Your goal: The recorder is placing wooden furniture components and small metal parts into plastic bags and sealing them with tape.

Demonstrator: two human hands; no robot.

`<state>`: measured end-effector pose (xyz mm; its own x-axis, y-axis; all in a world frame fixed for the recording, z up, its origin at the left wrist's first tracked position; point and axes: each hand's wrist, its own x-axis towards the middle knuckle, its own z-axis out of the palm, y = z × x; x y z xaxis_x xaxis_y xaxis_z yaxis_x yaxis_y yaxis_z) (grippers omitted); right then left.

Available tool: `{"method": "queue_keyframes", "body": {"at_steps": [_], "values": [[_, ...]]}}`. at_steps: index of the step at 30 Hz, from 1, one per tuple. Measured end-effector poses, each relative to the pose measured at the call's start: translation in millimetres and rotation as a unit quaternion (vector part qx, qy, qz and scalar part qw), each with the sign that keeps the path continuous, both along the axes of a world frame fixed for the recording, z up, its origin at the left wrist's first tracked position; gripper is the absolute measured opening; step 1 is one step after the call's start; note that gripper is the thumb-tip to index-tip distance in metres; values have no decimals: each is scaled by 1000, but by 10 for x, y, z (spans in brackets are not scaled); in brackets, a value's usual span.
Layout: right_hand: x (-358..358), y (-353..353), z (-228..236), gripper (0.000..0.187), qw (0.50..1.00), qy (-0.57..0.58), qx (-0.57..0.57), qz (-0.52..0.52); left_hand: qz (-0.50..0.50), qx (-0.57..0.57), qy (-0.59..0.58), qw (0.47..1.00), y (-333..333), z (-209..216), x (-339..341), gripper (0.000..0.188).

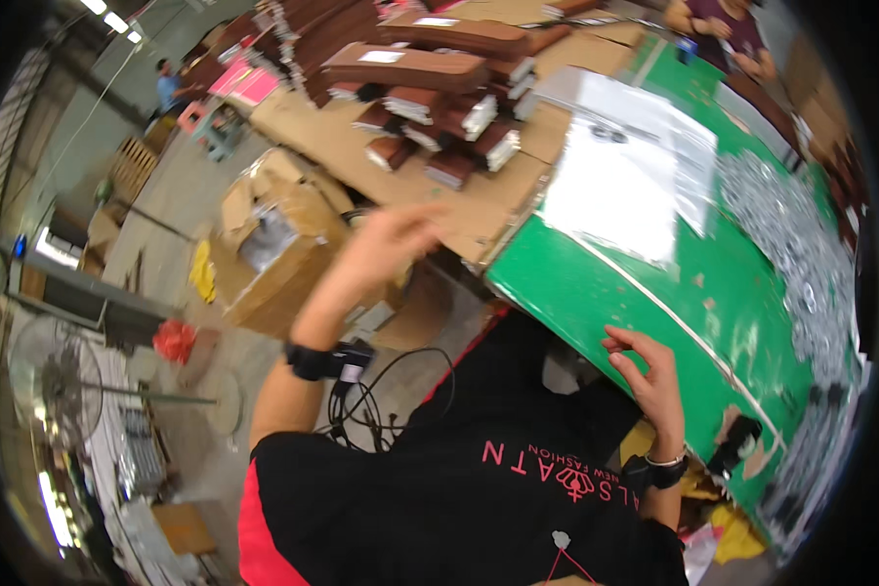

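Note:
My left hand [393, 244] reaches out over the gap beside the cardboard-covered table [479, 220], slightly blurred, its fingers stretched and nothing seen in them. Just beyond it lies a stack of long brown padded pieces [405, 68], some with white labels and pale ends. My right hand [650, 379] hovers at the near edge of the green table [576, 283], thumb and fingers apart, holding nothing. Farther up on the green surface rest flat clear plastic bags [615, 186], shiny with glare. Both wrists wear black bands.
An open cardboard box [273, 264] with plastic inside stands on the floor at the left. Small clear packets [781, 244] are heaped along the table's right side. Cables [366, 405] hang near my left forearm. A fan [54, 381] stands far left; a co-worker [728, 34] sits across the table.

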<state>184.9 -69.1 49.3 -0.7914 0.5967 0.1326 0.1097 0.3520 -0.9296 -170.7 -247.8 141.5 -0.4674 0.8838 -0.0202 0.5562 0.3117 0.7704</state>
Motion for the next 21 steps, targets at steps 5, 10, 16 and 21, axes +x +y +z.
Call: {"method": "queue_keyframes", "body": {"at_steps": [5,10,16,21], "values": [[-581,-16,7,32,996,-17,41,76,237,-21,78,968,-1295,1090,-1370,27],[-964,-28,68,33,994,-39,51,93,108,-465,-10,878,-1223,610,-2225,33],[-1016,15,23,32,992,-86,77,50,132,-424,-88,892,-1173,-615,-2766,62],[-1129,48,-11,30,988,-121,84,55,207,-321,-72,921,-1233,-468,-2666,54]]}}
